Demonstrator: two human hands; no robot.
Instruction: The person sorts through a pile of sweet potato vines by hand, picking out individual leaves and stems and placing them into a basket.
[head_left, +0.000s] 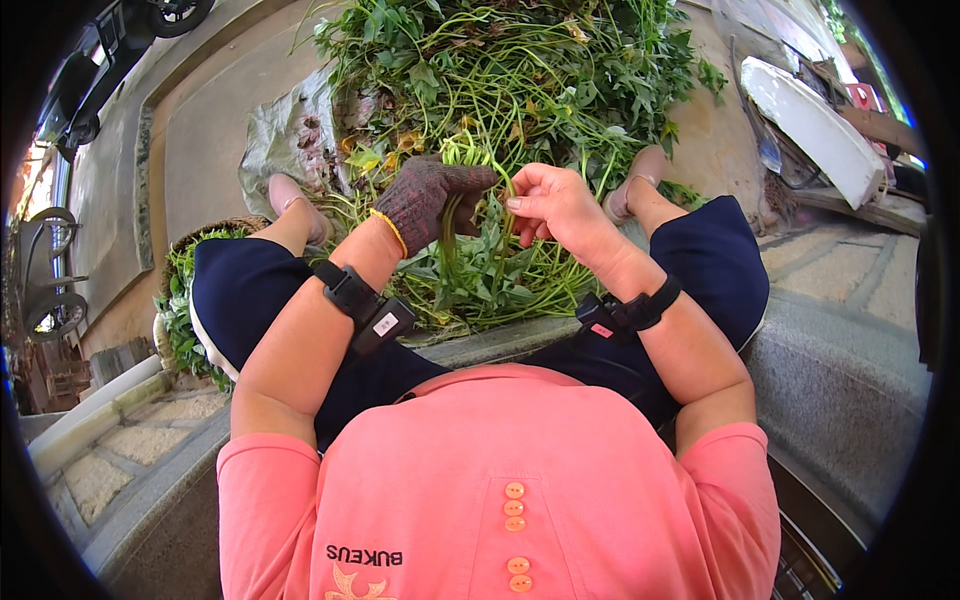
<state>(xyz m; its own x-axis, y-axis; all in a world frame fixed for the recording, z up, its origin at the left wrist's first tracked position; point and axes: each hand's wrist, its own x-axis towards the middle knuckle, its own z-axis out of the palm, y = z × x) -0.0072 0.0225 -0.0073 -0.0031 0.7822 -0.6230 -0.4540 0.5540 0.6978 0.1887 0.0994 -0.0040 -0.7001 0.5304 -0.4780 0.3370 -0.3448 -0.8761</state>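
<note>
My left hand (435, 196), in a dark knitted glove with a yellow cuff edge, is closed around a bunch of green leafy stems (466, 150). Their pale ends stick up above the fist and their leaves hang below it. My right hand (551, 204), ungloved, pinches a single green stem (506, 182) between thumb and fingers, just right of the gloved hand. A large heap of leafy green vines (510, 82) lies on the ground beyond and beneath both hands, with some yellowed leaves in it.
A basket (225, 225) of green leaves stands by my left knee. A grey plastic sheet (289, 124) lies partly under the heap. At the right, a white board-like object (810, 124) leans over wooden planks (862, 210). A motor scooter (97, 67) is at the upper left.
</note>
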